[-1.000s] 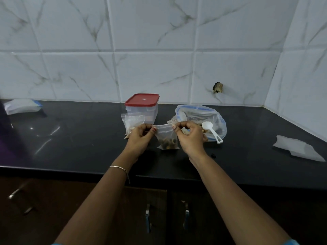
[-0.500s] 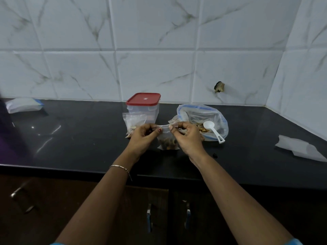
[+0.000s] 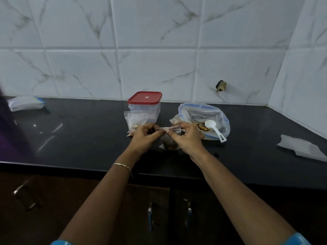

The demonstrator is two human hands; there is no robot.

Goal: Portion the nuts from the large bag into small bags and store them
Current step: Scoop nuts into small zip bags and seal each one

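Two grips: left hand [image 3: 144,137], right hand [image 3: 188,137] pinched bag [image 3: 170,129] top | I feared a missed gap spilling nuts [image 3: 170,147]

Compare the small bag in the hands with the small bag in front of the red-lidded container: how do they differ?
The held bag is pinched along its top edge by the left hand and right hand; the standing bag is untouched, upright before the container. The held bag's contents look dark brown; the standing bag's look paler. Both are small clear plastic bags, filled only at the bottom.
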